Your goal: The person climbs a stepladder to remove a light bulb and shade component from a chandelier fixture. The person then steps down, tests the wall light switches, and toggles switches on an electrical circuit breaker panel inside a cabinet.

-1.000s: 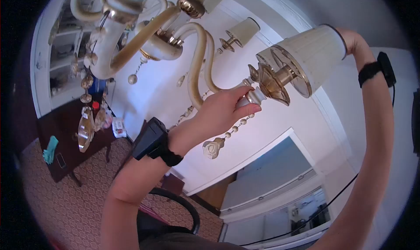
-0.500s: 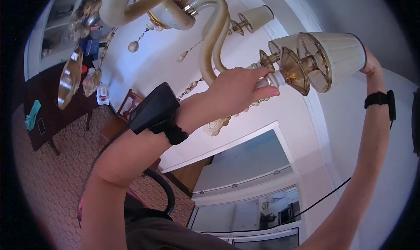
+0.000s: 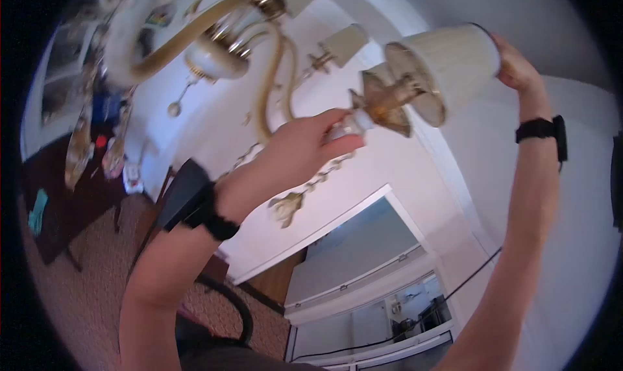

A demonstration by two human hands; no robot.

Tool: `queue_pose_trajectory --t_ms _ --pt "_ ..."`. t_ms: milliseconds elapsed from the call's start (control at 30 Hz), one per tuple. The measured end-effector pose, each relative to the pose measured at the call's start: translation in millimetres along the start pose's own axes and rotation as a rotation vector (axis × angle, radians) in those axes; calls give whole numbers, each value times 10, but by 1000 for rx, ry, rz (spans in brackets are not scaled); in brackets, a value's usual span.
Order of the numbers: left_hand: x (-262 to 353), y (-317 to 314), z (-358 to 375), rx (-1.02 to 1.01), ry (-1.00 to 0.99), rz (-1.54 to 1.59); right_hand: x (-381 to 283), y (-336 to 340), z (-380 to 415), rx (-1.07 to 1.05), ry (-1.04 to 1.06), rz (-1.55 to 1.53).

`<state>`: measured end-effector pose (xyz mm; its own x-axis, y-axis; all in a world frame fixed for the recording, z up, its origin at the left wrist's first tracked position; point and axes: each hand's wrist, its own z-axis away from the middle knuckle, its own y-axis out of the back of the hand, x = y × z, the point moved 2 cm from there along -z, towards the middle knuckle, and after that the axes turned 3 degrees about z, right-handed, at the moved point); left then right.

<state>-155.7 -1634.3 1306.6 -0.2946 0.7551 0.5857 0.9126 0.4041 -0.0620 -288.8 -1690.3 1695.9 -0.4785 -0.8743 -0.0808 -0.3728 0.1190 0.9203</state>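
A chandelier with curved cream arms fills the upper part of the view. My left hand pinches the white and clear stem below a brown glass cup. Beyond that cup, a pleated cream lampshade points to the upper right. My right hand is at the shade's far, dark-edged end; its fingertips are partly hidden behind the shade. A beaded string with a flower-shaped pendant hangs under my left hand.
Another shaded lamp is farther back. Crystal pendants hang at the left. Below them stands a dark table with a teal glove. A black cable runs past my right arm.
The chandelier arm, the shade and both my hands appear farther left in view, with the view itself shifted and blurred. My left hand stays on the stem and my right hand at the shade.
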Motion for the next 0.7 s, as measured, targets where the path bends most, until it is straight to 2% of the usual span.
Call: queue_pose_trajectory --t_ms 33,100,167,200,267,367,500,567,633,700 --pt "4 -21 -1 36 -20 16 47 118 -41 -16 28 39" --pt "-52 -75 -44 35 -48 4 -116 201 -1 -255 33 36" --pt "-129 -65 -93 44 -54 -15 -214 118 122 -126 84 -12" --pt "-171 -51 -95 27 8 -11 -248 92 174 -42 121 -61" --pt "-202 -41 -119 -7 110 -40 -250 126 214 -23 117 -65" --pt "-193 -73 -152 32 25 104 -256 251 245 -56 120 -91" --pt "-207 -59 -184 29 71 90 -112 215 202 -33 118 -137" --pt "-172 -45 -204 32 26 -12 -19 232 143 -35 121 -143" --pt "-80 -57 -212 66 11 16 147 405 94 114 229 -144" --pt "17 -91 -268 91 -23 -70 224 521 103 107 221 -199"
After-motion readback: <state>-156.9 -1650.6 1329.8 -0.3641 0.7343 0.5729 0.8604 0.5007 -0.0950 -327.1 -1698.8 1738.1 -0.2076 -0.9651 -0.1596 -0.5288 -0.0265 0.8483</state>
